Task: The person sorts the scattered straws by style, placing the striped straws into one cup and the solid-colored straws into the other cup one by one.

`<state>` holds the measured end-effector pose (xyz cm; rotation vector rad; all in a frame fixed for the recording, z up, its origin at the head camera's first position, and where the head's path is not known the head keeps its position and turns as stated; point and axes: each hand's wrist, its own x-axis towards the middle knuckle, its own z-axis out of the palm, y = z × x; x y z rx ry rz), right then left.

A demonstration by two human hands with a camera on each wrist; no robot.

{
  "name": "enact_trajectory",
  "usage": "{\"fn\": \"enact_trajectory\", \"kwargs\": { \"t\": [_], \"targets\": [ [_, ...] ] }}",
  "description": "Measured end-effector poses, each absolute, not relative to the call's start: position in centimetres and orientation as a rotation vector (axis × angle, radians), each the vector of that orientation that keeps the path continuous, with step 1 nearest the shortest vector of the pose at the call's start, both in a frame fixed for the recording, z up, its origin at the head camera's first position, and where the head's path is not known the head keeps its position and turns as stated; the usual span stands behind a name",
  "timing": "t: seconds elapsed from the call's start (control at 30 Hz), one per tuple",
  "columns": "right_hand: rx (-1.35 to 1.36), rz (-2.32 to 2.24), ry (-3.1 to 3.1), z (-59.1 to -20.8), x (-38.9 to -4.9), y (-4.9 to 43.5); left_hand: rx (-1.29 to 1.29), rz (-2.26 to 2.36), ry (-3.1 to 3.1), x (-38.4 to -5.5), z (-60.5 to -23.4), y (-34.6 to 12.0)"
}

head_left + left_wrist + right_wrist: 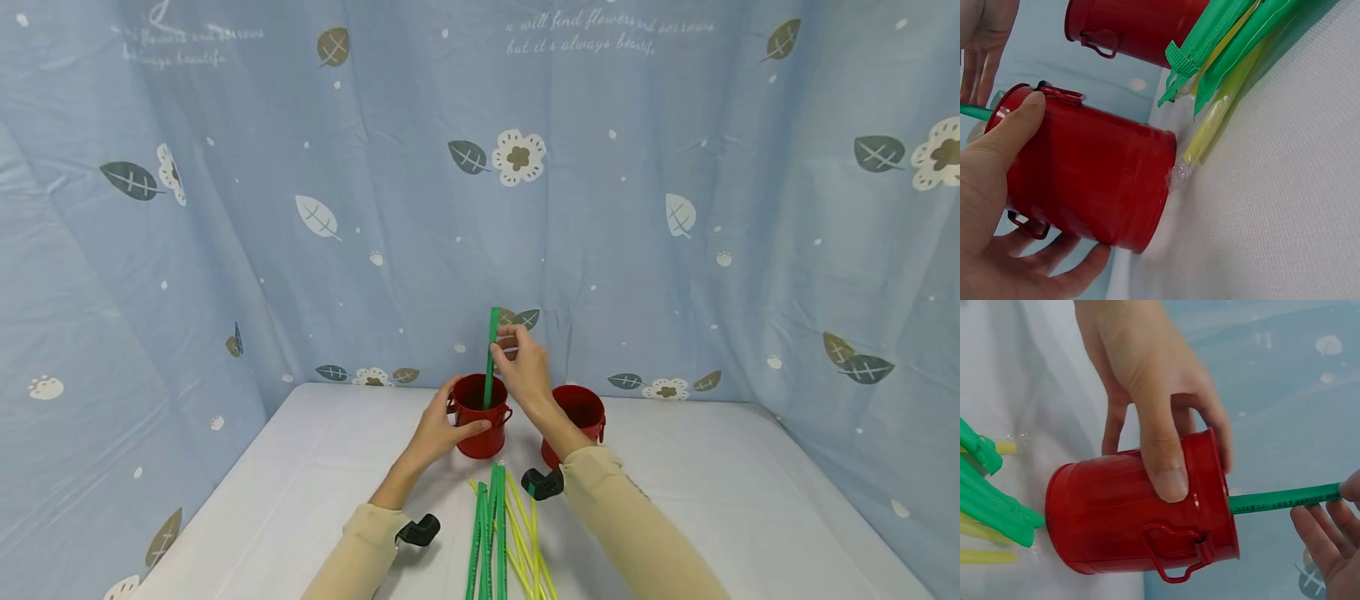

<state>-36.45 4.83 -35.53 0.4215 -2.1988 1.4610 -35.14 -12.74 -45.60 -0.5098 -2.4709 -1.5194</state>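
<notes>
My left hand grips a small red metal bucket around its side, thumb on the near wall. In the left wrist view the other fingers curl around the bucket beyond a small side handle. From above, my right hand pinches a long green-wrapped stick near its upper end. Its lower end is down inside the bucket, hidden by the wall. Dark print runs along the green wrapper in the right wrist view.
A second red bucket stands to the right, partly behind my right forearm. In front of the buckets lie several green-wrapped sticks and several yellow sticks in clear film, on a white cloth. A blue patterned curtain hangs behind.
</notes>
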Motion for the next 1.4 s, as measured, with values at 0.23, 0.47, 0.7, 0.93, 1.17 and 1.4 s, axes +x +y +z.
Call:
{"fn": "enact_trajectory", "kwargs": {
  "t": [0.23,0.47,0.7,0.93,1.17,1.4],
  "targets": [
    [0.414,1.399,-2.253,-36.0,-36.5,4.8,-0.524,-1.54,-2.466,-35.2,-45.7,-12.7],
    [0.448,1.383,-2.257,-36.3,-36.4,4.8,-0.521,-1.533,-2.47,-35.2,-45.6,-12.8],
    [0.471,1.422,-2.251,-36.6,-36.4,5.4,-0.539,-1.529,-2.454,-35.3,-45.7,-12.7],
    [0.466,1.459,-2.242,-36.5,-35.7,6.1,-0.533,-1.541,-2.45,-35.3,-45.7,-12.7],
    [0.499,1.512,-2.213,-36.8,-34.4,6.9,-0.518,-1.563,-2.434,-35.1,-45.7,-12.6],
    [0.534,1.582,-2.193,-37.3,-32.7,7.8,-0.539,-1.594,-2.431,-33.6,-43.9,-12.1]
  ]
}}
